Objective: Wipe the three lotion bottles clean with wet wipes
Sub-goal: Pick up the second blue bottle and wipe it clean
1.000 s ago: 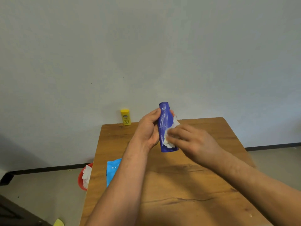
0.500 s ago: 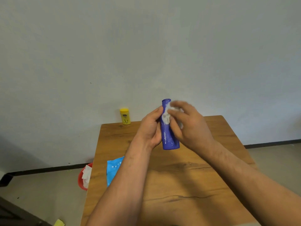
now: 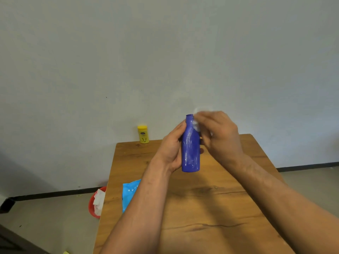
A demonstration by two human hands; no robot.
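Your forearms enter from the bottom edge and cover much of the table's (image 3: 211, 208) near half; its near edge is out of frame. At the left edge, the blue wipes pack (image 3: 129, 192) shows only partly, your left forearm hiding the rest. Off that edge, on the floor, a red bin (image 3: 91, 205) holds white crumpled wipes. The centre and right side of the tabletop lie bare. Your left hand (image 3: 170, 151) wraps the blue lotion bottle (image 3: 190, 151), held upright above the table's far half. Your right hand (image 3: 218, 136) pinches a white wet wipe (image 3: 196, 124) against the bottle's neck; motion blur smears it. A yellow bottle (image 3: 143, 134) stands at the far left corner.
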